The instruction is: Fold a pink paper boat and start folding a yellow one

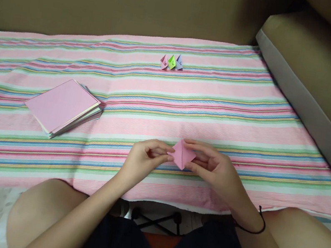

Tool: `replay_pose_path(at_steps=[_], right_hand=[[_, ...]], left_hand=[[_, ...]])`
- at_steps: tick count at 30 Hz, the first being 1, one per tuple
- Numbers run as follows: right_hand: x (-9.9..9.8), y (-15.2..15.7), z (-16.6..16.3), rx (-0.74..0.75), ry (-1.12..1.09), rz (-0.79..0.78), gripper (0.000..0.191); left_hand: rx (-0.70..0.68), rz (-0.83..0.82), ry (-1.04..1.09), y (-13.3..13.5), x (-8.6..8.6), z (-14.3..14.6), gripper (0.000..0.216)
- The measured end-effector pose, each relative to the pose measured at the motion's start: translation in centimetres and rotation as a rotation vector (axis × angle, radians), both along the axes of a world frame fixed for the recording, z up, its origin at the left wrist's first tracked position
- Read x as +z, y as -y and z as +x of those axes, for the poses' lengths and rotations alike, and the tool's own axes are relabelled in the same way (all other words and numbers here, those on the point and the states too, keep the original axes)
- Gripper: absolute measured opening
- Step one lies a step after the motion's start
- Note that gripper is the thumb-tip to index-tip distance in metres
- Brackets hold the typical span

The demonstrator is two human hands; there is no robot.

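A small folded pink paper (182,154) is held between both hands just above the near part of the striped cloth (219,107). My left hand (143,159) pinches its left corner with curled fingers. My right hand (215,166) grips its right side, thumb on top and fingers underneath. A thin black cord circles my right wrist. A stack of square paper sheets (63,106), pink on top, lies to the left on the cloth.
Three small folded paper figures, pink (164,62), green (171,62) and blue (179,62), stand in a row at the far middle of the cloth. A tan cushion (319,78) runs along the right edge. My bare knees frame the near edge.
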State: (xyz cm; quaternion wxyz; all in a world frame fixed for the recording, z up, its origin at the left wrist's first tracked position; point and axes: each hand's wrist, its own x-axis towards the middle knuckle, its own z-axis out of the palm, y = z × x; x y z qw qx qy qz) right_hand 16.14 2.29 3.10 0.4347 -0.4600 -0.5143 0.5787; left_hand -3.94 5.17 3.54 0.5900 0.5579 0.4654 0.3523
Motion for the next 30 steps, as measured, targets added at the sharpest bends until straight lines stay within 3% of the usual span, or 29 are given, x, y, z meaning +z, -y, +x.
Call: replay_pose_path(at_steps=[4, 11, 16, 22, 26, 30], right_hand=[[-0.5, -0.1, 0.2, 0.055, 0.21, 0.076, 0.043], [-0.3, -0.4, 0.1, 0.068, 0.693, 0.399, 0.033], [-0.7, -0.4, 0.6, 0.094, 0.765, 0.501, 0.024], [-1.1, -0.5, 1.0, 0.147, 0.774, 0.578, 0.021], [-0.7, -0.4, 0.9, 0.158, 0.763, 0.561, 0.021], [-0.2, -0.3, 0.5, 0.153, 0.716, 0.51, 0.022]], left_hand=[[-0.07, 0.174, -0.198, 0.0, -0.2, -0.3, 0.011], [-0.23, 0.482, -0.492, 0.0, -0.5, -0.4, 0.02], [-0.221, 0.707, -0.547, 0.0, -1.3, -0.6, 0.013], [-0.457, 0.995, -0.601, -0.4, -0.5, -0.7, 0.02], [-0.533, 1.002, -0.714, 0.0, -0.1, -0.3, 0.022], [-0.347, 0.862, -0.63, 0.5, -0.9, 0.3, 0.018]])
